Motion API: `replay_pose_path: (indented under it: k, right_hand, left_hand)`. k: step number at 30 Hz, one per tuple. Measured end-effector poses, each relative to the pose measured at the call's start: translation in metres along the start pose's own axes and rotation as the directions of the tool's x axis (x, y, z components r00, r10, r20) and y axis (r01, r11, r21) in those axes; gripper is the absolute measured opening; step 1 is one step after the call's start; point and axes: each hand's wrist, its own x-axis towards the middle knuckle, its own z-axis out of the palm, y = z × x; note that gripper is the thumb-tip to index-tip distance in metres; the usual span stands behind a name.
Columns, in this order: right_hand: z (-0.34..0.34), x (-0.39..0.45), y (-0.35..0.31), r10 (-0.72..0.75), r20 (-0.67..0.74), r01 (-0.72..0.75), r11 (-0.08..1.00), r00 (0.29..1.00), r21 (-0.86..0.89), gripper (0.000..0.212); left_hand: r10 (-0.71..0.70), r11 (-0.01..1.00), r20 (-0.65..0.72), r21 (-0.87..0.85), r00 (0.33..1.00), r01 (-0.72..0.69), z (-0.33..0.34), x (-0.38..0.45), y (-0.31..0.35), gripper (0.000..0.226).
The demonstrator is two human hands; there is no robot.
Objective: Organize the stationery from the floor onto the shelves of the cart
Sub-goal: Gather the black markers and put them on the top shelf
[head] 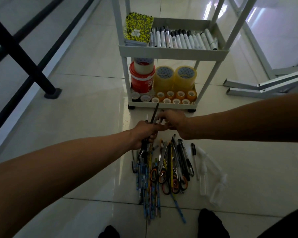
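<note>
A white cart (172, 53) stands on the floor ahead. Its upper shelf carries a yellow patterned notebook (138, 30) and a row of markers (182, 39). The lower shelf is packed with tape rolls (174, 78). In front of the cart my left hand (144, 133) is closed around a bundle of dark pens (154, 115) that stick up toward the cart. My right hand (174, 121) meets it there, fingers pinching a pen in that bundle. Below the hands lies a pile of pens, pencils and scissors (167, 170) on the tiles.
Clear plastic bottles (211, 182) lie to the right of the pile. A black frame leg (49, 90) stands at the left, grey metal legs (265, 85) at the right. My dark shoes (211, 222) show at the bottom edge.
</note>
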Motion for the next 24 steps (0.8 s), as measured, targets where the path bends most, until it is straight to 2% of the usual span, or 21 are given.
replay_pose_path:
  k: [2, 4, 7, 8, 10, 11, 13, 15, 17, 20, 24]
  right_hand:
    - [-0.001, 0.0, 0.001, 0.022, 0.091, -0.025, 0.999, 0.996, 0.039, 0.033]
    - [-0.002, 0.001, 0.003, 0.057, 0.14, -0.066, 0.996, 0.989, 0.058, 0.044]
    - [-0.004, -0.003, 0.011, 0.261, 0.141, -0.264, 0.965, 0.955, -0.003, 0.056]
    - [-0.004, -0.008, 0.016, 0.348, 0.17, -0.345, 0.937, 0.922, -0.046, 0.057]
    - [0.0, -0.021, 0.027, 0.498, 0.314, -0.49, 0.865, 0.808, -0.109, 0.067]
    - [0.002, -0.028, 0.03, 0.532, 0.417, -0.538, 0.835, 0.737, -0.115, 0.072]
    - [0.007, -0.037, 0.033, 0.5, 0.582, -0.565, 0.821, 0.642, -0.081, 0.064]
    - [0.011, -0.042, 0.03, 0.42, 0.625, -0.549, 0.836, 0.658, 0.017, 0.052]
    - [0.012, -0.042, 0.028, 0.368, 0.57, -0.505, 0.857, 0.735, 0.098, 0.039]
    - [0.007, -0.034, 0.03, 0.323, 0.407, -0.383, 0.921, 0.854, 0.074, 0.027]
    - [-0.005, -0.021, 0.024, 0.294, 0.302, -0.319, 0.947, 0.907, 0.036, 0.02]
  left_hand:
    - [-0.002, 1.0, -0.021, 0.019, 1.0, 0.003, 0.001, 0.0, -0.001, 0.028]
    - [0.012, 1.0, -0.092, 0.021, 0.996, -0.01, 0.001, -0.001, 0.001, 0.032]
    - [0.068, 0.997, -0.239, -0.018, 0.969, -0.074, -0.002, 0.0, 0.01, 0.031]
    - [0.088, 0.994, -0.285, -0.04, 0.954, -0.103, -0.003, 0.0, 0.015, 0.031]
    - [0.122, 0.982, -0.357, -0.089, 0.926, -0.163, -0.002, 0.003, 0.025, 0.032]
    - [0.131, 0.976, -0.376, -0.112, 0.917, -0.185, -0.001, 0.005, 0.029, 0.032]
    - [0.137, 0.97, -0.371, -0.138, 0.919, -0.2, 0.004, 0.006, 0.033, 0.034]
    - [0.136, 0.969, -0.336, -0.151, 0.932, -0.196, 0.01, 0.006, 0.032, 0.036]
    - [0.14, 0.967, -0.326, -0.157, 0.935, -0.199, 0.013, 0.007, 0.032, 0.037]
    - [0.124, 0.952, -0.379, -0.216, 0.917, -0.218, 0.01, 0.005, 0.041, 0.035]
    - [0.131, 0.943, -0.47, -0.213, 0.873, -0.257, -0.004, 0.007, 0.053, 0.031]
